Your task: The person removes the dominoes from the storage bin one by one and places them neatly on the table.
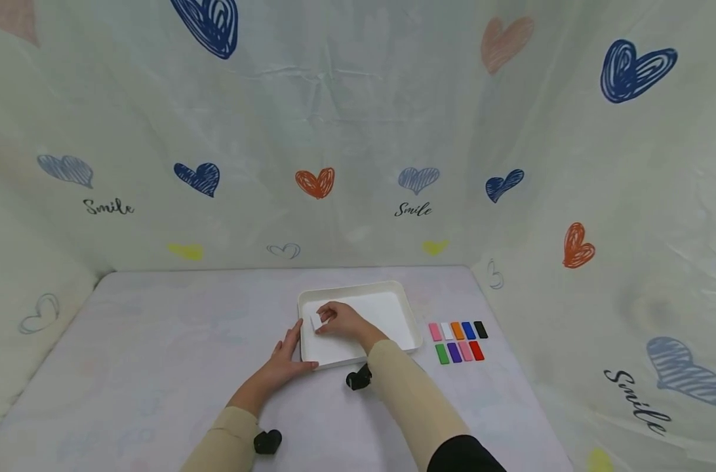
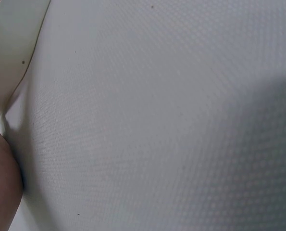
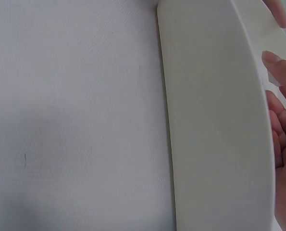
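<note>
A shallow white tray [image 1: 387,313] with a raised rim stands on the table. My left hand [image 1: 279,365] is at its near left corner, fingers fairly straight along the left side and thumb on the front rim. Over the left part of the tray, my right hand [image 1: 343,322] pinches a small flat white piece [image 1: 316,321] between thumb and fingertips. Part of that white piece [image 3: 273,79] also shows by the thumb in the right wrist view; its exact kind is unclear. Only a bit of the left hand [image 2: 3,183] appears in the left wrist view, beside the tray wall [image 2: 13,48].
Right of the tray, small coloured bars lie in two rows, among them an orange bar [image 1: 457,330], a green bar [image 1: 442,354] and a red bar [image 1: 477,351]. A pale cloth covers the table [image 1: 157,367]. Heart-printed curtains [image 1: 358,131] hang behind and at the sides.
</note>
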Tool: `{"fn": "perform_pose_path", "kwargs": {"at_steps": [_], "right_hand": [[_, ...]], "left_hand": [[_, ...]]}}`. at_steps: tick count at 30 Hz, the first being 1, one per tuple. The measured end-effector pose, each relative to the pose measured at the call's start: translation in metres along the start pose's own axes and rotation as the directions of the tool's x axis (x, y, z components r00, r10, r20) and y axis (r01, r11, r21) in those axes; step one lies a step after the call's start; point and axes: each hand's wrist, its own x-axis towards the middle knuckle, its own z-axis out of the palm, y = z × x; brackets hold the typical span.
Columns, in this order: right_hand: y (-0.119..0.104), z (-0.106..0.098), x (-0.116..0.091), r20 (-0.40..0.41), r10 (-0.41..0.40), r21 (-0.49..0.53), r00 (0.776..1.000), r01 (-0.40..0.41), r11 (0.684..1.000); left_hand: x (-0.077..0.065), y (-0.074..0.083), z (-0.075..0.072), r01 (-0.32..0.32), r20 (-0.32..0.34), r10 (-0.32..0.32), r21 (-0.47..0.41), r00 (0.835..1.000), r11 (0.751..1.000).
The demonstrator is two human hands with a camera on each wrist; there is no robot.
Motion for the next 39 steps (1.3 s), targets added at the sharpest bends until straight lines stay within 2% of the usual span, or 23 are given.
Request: {"fn": "perform_pose_path", "kwargs": {"at_steps": [6, 12, 22, 28, 34, 39], "right_hand": [[0.0, -0.001, -0.007, 0.023, -0.001, 0.047, 1.0, 0.0, 0.999], [0.0, -0.006, -0.02, 0.041, 0.025, 0.117, 0.999, -0.03, 0.993], [0.002, -0.025, -0.039, 0.049, -0.01, 0.205, 0.999, 0.0, 0.979], [0.008, -0.036, -0.049, 0.027, -0.009, 0.289, 1.0, 0.001, 0.957], [0.013, -0.046, -0.062, 0.012, 0.007, 0.319, 1.0, -0.01, 0.948], [0.018, -0.051, -0.071, 0.014, -0.022, 0.406, 1.0, 0.014, 0.914]], "left_hand": [[-0.002, 0.0, 0.0, 0.03, -0.003, -0.03, 0.002, 1.0, 1.0], [-0.002, 0.0, 0.003, 0.018, 0.009, -0.018, -0.007, 1.0, 1.0], [0.0, -0.003, 0.004, 0.042, -0.008, -0.042, -0.008, 0.999, 0.999], [0.002, -0.003, 0.003, 0.048, -0.008, -0.048, 0.002, 0.999, 0.999], [0.001, 0.002, 0.002, 0.03, -0.018, -0.03, 0.01, 0.999, 0.999], [0.0, 0.003, 0.002, 0.028, -0.015, -0.027, 0.003, 1.0, 1.0]]}}
